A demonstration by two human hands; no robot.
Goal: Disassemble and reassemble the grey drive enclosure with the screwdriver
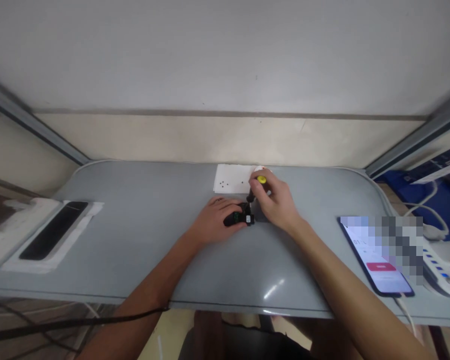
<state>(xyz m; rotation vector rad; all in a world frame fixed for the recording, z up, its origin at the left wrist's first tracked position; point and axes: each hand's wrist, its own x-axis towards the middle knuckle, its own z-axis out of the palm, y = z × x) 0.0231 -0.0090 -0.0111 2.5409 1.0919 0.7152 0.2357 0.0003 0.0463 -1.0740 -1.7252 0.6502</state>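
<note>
My left hand (pixel 216 220) is closed around a small black device (pixel 232 219) lying on the grey table, with a green part and a small white label showing on it. My right hand (pixel 275 197) grips a screwdriver (pixel 261 179) with a yellow-topped dark handle. It is held close to upright, its lower end over the device's right side; whether the tip sits in a screw is too small to tell. Just behind my hands lies a white sheet (pixel 230 172) with several tiny dark pieces, possibly screws, on it.
A phone with a lit screen (pixel 377 265), with a cable plugged in, lies at the right beside a white power strip (pixel 440 270). A dark phone (pixel 54 230) rests on white material at the left. A pale wall (pixel 225 137) closes off the table's back.
</note>
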